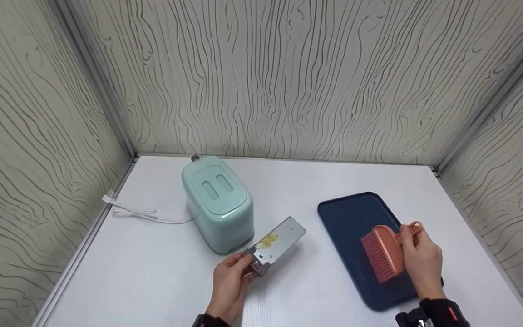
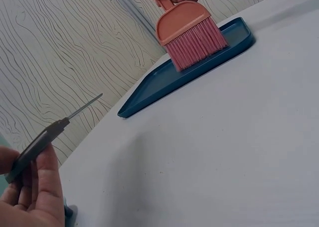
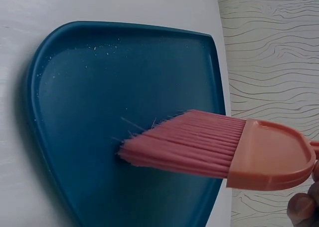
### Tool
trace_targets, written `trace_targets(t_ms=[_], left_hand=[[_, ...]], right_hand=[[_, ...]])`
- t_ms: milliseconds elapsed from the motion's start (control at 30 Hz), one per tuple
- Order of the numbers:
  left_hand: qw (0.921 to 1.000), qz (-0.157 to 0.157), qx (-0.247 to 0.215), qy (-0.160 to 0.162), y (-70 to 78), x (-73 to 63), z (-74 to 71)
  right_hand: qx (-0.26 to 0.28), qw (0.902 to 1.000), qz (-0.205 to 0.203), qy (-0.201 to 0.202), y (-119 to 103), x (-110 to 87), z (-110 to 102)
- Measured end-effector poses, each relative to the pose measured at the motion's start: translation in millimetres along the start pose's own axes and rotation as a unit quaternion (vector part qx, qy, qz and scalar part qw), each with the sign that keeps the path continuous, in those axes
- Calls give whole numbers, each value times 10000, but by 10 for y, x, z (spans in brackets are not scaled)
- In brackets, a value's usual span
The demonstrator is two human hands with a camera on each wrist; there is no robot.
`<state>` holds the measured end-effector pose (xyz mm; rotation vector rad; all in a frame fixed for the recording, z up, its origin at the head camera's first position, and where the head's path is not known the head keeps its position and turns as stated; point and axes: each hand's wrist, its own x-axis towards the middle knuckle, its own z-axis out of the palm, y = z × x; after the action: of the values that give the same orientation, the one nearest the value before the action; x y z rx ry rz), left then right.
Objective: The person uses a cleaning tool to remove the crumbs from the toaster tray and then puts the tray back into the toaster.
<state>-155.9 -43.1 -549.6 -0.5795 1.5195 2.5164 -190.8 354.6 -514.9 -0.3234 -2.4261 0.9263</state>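
Note:
My left hand [image 1: 229, 286] pinches the dark end of a flat metal crumb tray [image 1: 286, 238] between thumb and fingers. Yellow crumbs [image 1: 268, 240] lie on its upper face; the left wrist view shows it nearly edge-on, raised off the table. In my right hand [image 1: 425, 263] is the handle of a coral hand brush [image 3: 269, 154] with pink bristles [image 2: 197, 42]. The brush is over a dark blue tray [image 1: 345, 220]; whether the bristles touch it I cannot tell. Small pale specks [image 3: 102, 50] dot the blue tray near one rim.
A mint-green toaster [image 1: 232, 225] stands just beyond my left hand, its white cord [image 1: 166, 221] running to the table's left edge. Patterned panels [image 1: 261, 81] enclose the white table [image 1: 161, 272] at the back and both sides.

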Motion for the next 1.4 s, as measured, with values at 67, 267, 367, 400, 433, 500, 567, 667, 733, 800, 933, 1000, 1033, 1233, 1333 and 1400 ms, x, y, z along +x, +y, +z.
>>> trace_targets(t_ms=[67,267,367,400,433,500,567,667,733,800,933,1000,1033,1233,1333,1400], left_hand=[[10000,-2,-19,3,0,-2,1],[10000,48,-62,-49,-5,-13,12],[9999,85,-88,-81,-8,-18,15],[9999,87,-98,-87,-8,-18,15],[9999,85,-99,-91,-6,-20,16],[9999,94,-99,-105,-4,-20,19],[9999,62,-103,-109,0,-19,21],[9999,10,-102,-114,7,-15,23],[9999,-21,-110,-111,9,-14,23],[9999,-42,-112,-110,8,-10,25],[9998,-101,-93,-111,12,-3,31],[9998,-135,-76,-102,17,-1,35],[9998,-143,-71,-97,19,-3,36],[9998,-80,-127,-152,13,-10,39],[9998,-74,-134,-160,5,-2,30],[9998,-105,-134,-132,2,3,22]], right_hand=[[118,9997,210,-56,22,-7,-7],[524,9939,897,-376,79,-58,18],[733,9896,1138,-496,90,-84,47],[794,9879,1218,-542,91,-91,56],[838,9866,1278,-580,90,-99,64],[880,9845,1377,-642,87,-114,74],[887,9828,1462,-699,80,-129,80],[940,9811,1518,-752,66,-145,94],[999,9789,1579,-823,57,-156,110],[1075,9762,1651,-906,48,-167,130],[1268,9689,1794,-1142,18,-208,184],[1432,9650,1791,-1272,-10,-236,223],[1536,9624,1792,-1347,-28,-249,246],[2070,9494,1750,-1586,-152,-356,388],[2255,9439,1724,-1691,-222,-410,467],[2324,9404,1719,-1789,-274,-448,525]])
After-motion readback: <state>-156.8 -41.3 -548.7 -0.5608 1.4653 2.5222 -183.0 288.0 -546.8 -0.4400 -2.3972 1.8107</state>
